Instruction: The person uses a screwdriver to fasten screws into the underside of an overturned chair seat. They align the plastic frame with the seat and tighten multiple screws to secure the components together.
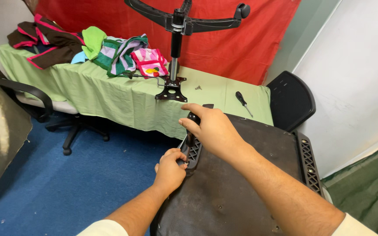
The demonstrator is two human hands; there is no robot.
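Setting: blue carpet, a table [110, 94] under green cloth, red backdrop behind.
Left: office chair [36, 102] tucked beside the table; folded clothes [110, 50] piled on it.
Left hand [170, 168]: fingertips pinched on something small, probably a screw, at the armrest bracket [192, 150].
Right hand [213, 129]: fist closed round a black screwdriver handle [192, 119], upright over the bracket.
Seat: upturned chair seat [241, 175], right bracket [310, 161] already fitted.
Left to do: chair base [178, 26], standing inverted on the table, unattached.
Right: spare screwdriver [243, 102], backrest [290, 100].

- Hands: two, left [169, 170] and right [213, 129].
- Screwdrivers: one on the table [243, 102]; the right hand grips one more dark tool handle [192, 120].
- Chair bases [178, 22]: one.
- Seats [241, 183]: one.
- Backrests [290, 100]: one.
- Loose screws [197, 88]: count unclear.
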